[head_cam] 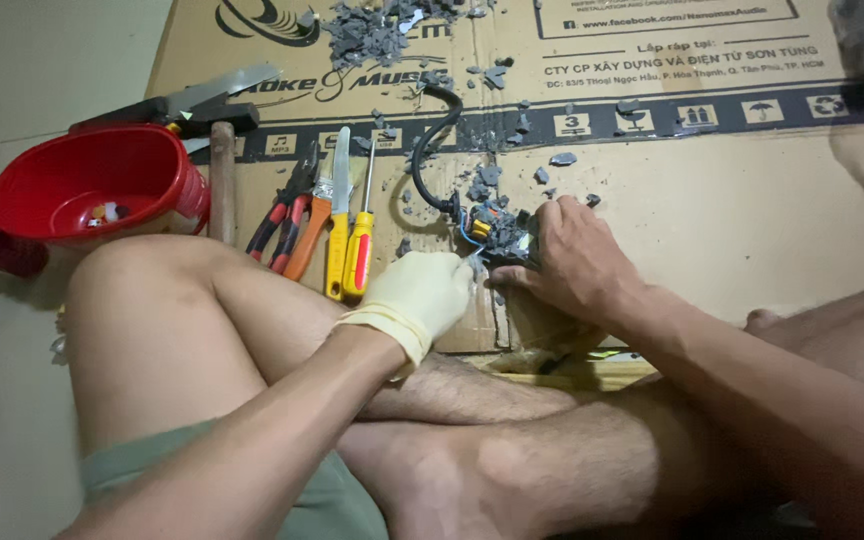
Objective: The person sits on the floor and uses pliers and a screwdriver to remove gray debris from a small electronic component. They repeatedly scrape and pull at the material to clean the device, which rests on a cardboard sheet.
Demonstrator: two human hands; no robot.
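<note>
Legs (472, 440): crossed, nearest.
Left hand (422, 295): gloved, fingers closed, pinching at broken device (497, 235).
Right hand (577, 260): bare, fingers clamped over device, steadying it on cardboard (712, 210).
Screwdrivers (347, 235): beside, handy.

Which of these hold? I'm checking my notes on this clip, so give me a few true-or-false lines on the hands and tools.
1. The left hand wears a pale glove. True.
2. The right hand is gloved too. False: it is bare.
3. Both hands meet at a broken part with a black cable. True.
4. The red bowl lies to the right of the hands. False: it is on the left.
5. Grey fragments lie scattered on the cardboard. True.
</note>
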